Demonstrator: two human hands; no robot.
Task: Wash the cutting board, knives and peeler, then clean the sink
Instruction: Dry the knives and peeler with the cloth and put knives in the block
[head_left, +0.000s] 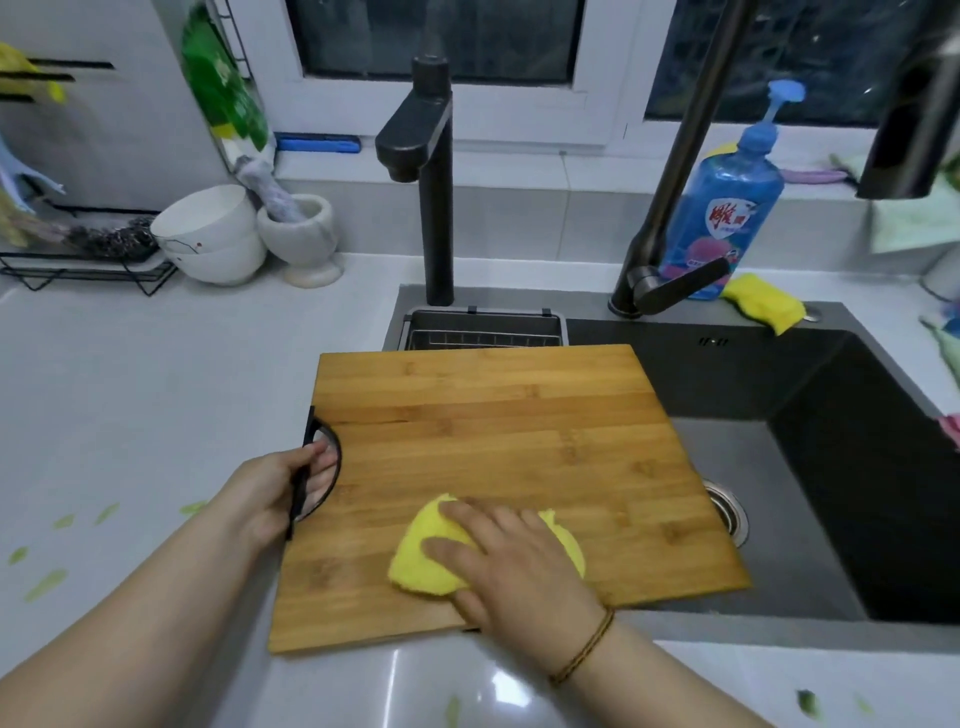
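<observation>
Right grip: the right grip, nearest the camera, lies spread and fairly flat on a yellow cloth, pressing it down rather than clutching it.
Cloth: it sits on the near part of the board, close to the front edge.
Left grip: the left grip is wrapped round the black handle at the board's left end, fingers through the cut-out.
Board: it lies flat, long axis left to right, with the handle end by the counter and the other end out over the sink.
Key relation: most of the bare wood lies ahead and to the right of the cloth, so the right grip is the nearer one. The wipe probably runs away from the body while the left steadies the board.
Stage: likely early, board in hand. Knives and peeler are not in view.
Behind: the tap and a blue soap bottle.
Counter litter: green scraps at left.
</observation>
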